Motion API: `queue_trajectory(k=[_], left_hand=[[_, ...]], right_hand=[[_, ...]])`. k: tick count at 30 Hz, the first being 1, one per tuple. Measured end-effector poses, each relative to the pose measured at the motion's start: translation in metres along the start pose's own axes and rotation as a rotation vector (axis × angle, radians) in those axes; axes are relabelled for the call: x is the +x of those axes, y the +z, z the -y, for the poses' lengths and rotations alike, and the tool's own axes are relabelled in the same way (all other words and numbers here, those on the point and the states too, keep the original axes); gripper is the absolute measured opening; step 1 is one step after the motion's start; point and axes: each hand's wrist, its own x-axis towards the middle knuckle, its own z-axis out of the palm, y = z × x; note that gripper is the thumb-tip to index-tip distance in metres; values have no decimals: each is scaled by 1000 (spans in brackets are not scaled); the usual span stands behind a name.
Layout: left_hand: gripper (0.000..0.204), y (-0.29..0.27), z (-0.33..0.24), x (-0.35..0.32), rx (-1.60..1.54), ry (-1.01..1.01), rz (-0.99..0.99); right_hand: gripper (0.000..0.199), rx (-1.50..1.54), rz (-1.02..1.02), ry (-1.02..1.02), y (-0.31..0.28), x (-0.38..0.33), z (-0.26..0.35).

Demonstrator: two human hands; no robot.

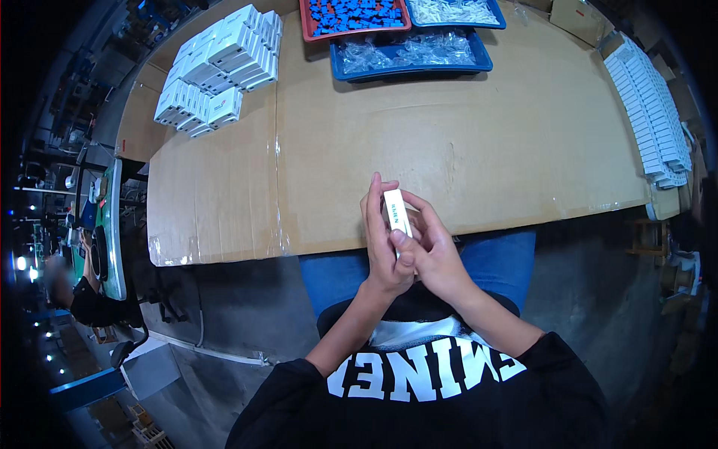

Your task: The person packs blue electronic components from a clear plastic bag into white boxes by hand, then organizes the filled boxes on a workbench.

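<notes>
A small white box with printing on its narrow side stands tilted between my two hands, just past the near edge of the table. My left hand is closed along its left side, fingers pointing up and away from me. From the right, my right hand wraps round the same box, the thumb near its lower end. My palms and fingers hide the lower part and back of the box.
A cardboard-covered table spreads before me. Stacked white boxes stand far left. At the back are a red tray of blue parts, a blue tray of clear plastic bags and another blue tray of white pieces. White boxes line the right.
</notes>
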Motion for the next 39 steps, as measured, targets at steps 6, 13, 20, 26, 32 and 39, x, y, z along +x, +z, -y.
queue_trajectory(k=[6, 13, 20, 26, 32, 39], left_hand=[[116, 4, 0, 0, 52, 70, -169], [101, 7, -5, 8, 24, 214, -251], [102, 11, 0, 3, -111, 210, -230], [121, 20, 3, 5, -77, 101, -185], [99, 2, -3, 4, -508, -411, -74], [78, 13, -37, 17, -761, -1024, 85]], right_hand=[[64, -71, 38, -162, 7, -10, -4], [59, -311, 39, -372, 7, -13, -4], [57, -397, 51, -359, 1, -17, -5], [58, -248, 112, -161, -19, -9, 11], [94, -947, 12, -415, -37, -3, 20], [91, -1142, 100, -866, -61, 12, 17]])
